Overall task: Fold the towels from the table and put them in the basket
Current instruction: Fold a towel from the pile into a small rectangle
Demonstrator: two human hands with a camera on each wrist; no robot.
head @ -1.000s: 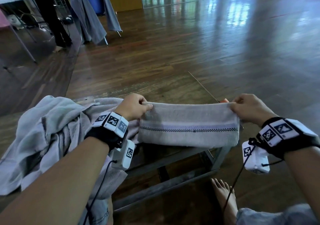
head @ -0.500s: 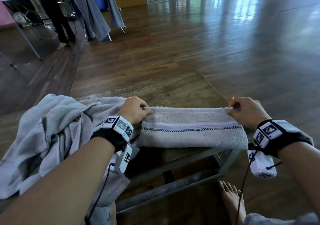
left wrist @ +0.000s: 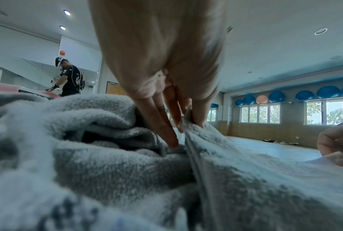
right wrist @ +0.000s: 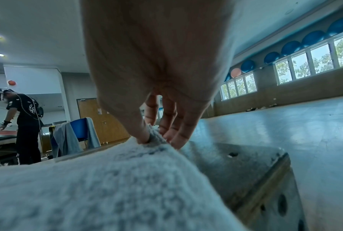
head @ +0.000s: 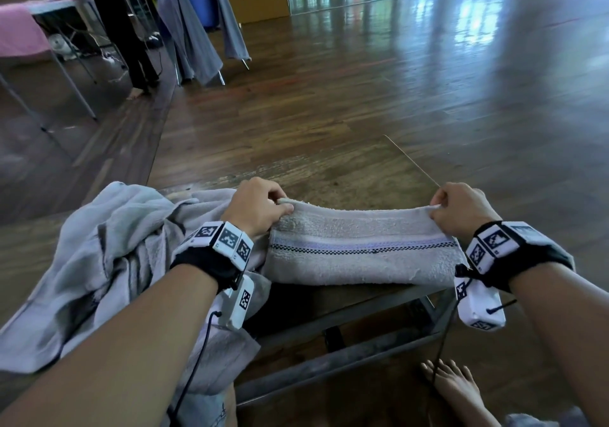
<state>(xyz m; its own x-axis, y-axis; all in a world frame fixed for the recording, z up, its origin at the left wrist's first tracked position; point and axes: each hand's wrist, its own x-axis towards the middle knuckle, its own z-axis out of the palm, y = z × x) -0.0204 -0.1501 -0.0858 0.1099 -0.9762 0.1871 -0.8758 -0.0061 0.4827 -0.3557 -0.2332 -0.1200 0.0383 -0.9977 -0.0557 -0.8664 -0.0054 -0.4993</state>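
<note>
- The left hand [head: 260, 206] pinches the far left corner of the folded towel [head: 359, 255]; the right hand [head: 459, 207] pinches the far right corner, thumb and fingers closed on the cloth in both wrist views.
- The towel lies along the near edge of the table [head: 329, 169], its striped band facing up and its front edge hanging just over the rim.
- Just left of it sits a heap of crumpled towels [head: 99, 262], touching the left wrist and spilling off the table's near-left side; it blocks most of the left wrist view.
- Tracking bands with black-and-white markers wrap both wrists, and a cable hangs from each.
- A bare foot [head: 454, 390] rests on the floor beside the table's metal frame [head: 346, 357].
- No basket shows in any view.
- Far left stands another person [head: 118, 24] in dark clothes at a table with a pink cover [head: 19, 34]; the head view cuts off the upper body.
- Gray cloths hang over a blue chair [head: 197, 1] nearby.
- The floor is glossy dark wood; windows and a row of blue balls [left wrist: 305, 95] line the far wall.
</note>
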